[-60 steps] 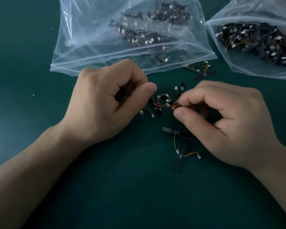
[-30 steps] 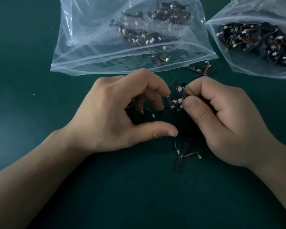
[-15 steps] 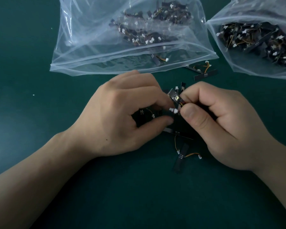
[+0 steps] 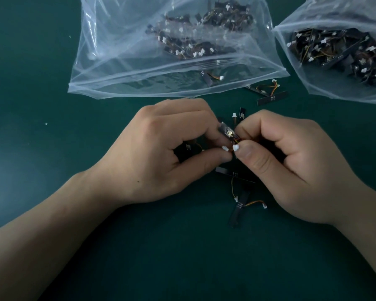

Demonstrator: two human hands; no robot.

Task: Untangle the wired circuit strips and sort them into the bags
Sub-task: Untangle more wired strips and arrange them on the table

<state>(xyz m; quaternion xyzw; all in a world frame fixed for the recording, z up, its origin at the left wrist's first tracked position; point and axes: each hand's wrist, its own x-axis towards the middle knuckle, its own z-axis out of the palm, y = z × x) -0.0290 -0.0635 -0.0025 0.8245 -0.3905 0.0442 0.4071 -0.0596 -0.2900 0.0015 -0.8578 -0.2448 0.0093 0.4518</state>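
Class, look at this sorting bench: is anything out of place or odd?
Two wired strips lie loose on the mat between the left bag and right bag, in neither. Another strip sits at the left bag's mouth, apart from its pile.

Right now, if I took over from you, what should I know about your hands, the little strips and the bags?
The left hand and right hand both pinch one tangled clump between them.
One loose strip lies nearer you, a strip pair by the bags.
The left bag and right bag each hold many strips already.
Left to do: pull the clump apart, bag every loose strip.
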